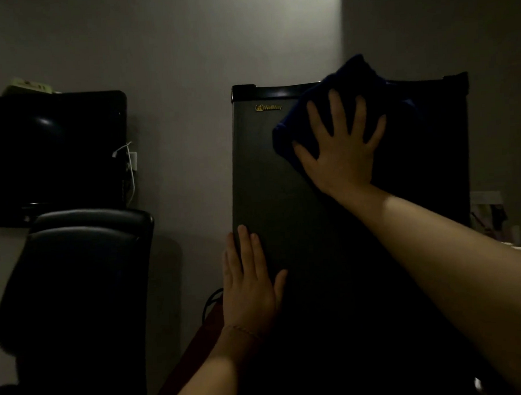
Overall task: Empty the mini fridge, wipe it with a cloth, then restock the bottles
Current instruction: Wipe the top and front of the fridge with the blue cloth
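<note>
The dark grey mini fridge [261, 173] stands in front of me with its door closed and a small gold logo near the top left. My right hand [342, 147] presses a dark blue cloth [352, 82] flat against the upper part of the door, fingers spread. My left hand [249, 283] rests flat on the door's left edge lower down, fingers straight. No bottles are visible in this dim view.
A black padded chair [83, 264] stands at the left, in front of a black desk or cabinet [54, 152] with a white cable [130, 173] hanging beside it. A dark cord [211, 301] and a reddish object [205, 334] lie by the fridge's left side. Small items sit at far right [490, 214].
</note>
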Available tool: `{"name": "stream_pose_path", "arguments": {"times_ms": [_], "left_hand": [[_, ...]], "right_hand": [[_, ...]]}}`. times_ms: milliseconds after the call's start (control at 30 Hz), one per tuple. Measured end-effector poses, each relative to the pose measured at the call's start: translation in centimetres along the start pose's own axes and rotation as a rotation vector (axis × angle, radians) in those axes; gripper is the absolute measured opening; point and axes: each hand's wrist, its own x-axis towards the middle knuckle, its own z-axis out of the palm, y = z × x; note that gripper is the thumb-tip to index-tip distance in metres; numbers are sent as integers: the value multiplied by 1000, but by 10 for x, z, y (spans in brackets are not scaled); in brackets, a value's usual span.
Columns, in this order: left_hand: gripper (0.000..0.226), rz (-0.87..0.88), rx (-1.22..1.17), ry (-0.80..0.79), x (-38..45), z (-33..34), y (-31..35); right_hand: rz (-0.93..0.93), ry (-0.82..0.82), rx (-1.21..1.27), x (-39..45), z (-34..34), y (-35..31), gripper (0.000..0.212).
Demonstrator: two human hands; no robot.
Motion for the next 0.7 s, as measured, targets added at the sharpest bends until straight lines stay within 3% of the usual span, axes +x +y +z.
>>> {"name": "stream_pose_path", "arguments": {"times_ms": [300, 467, 700], "left_hand": [[78, 63, -88, 41, 63, -48, 8], [79, 21, -42, 12, 63, -43, 13], [77, 40, -70, 101, 58, -32, 13]], "right_hand": [[-123, -7, -29, -8, 2, 5, 74], [-141, -22, -30, -7, 0, 3, 74], [-200, -12, -15, 11, -3, -38, 75]]}}
